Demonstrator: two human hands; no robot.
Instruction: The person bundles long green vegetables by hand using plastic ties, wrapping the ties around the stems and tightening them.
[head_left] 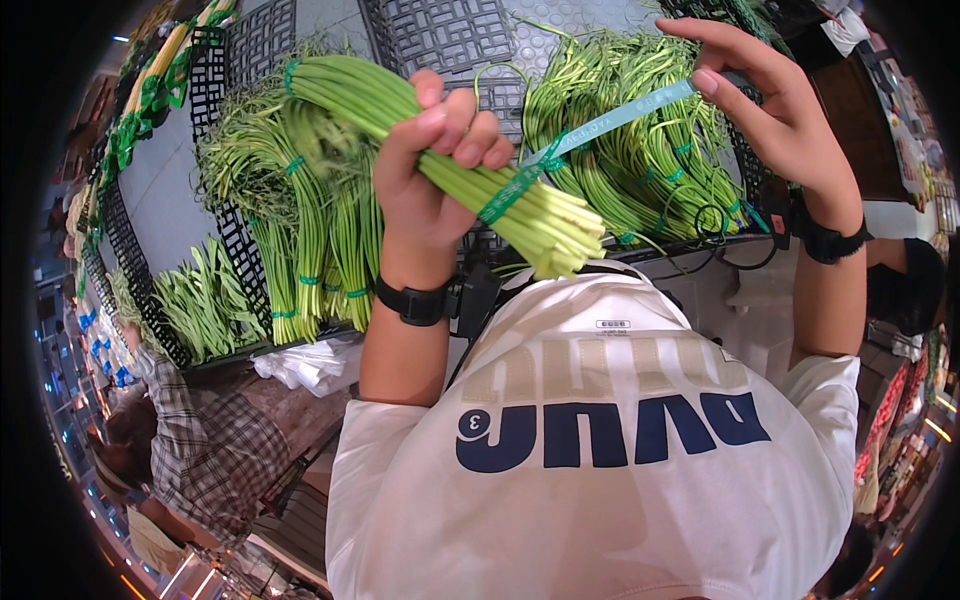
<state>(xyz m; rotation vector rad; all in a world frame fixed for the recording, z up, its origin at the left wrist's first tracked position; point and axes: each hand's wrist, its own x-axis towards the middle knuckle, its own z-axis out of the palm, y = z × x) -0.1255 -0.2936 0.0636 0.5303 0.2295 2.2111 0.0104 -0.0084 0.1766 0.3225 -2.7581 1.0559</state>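
Observation:
My left hand (435,165) is closed around a thick bunch of garlic scapes (350,85), held tilted above the display. Its pale cut ends (565,240) point toward my chest. One green band circles the far end, and green tape (505,195) wraps the stems near the cut ends. From there a strip of tape (620,115) stretches up to my right hand (775,110). The strip's end is at my right thumb tip, while the index finger sticks out apart. The grip behind the thumb is partly hidden.
Banded scape bundles (310,230) lie on the left, beside loose green leafy pods or beans (205,310). More curly scapes (640,150) are piled on the right. Black lattice dividers (240,245) separate sections. A white plastic bag (310,365) hangs at the edge, near a person in plaid (215,440).

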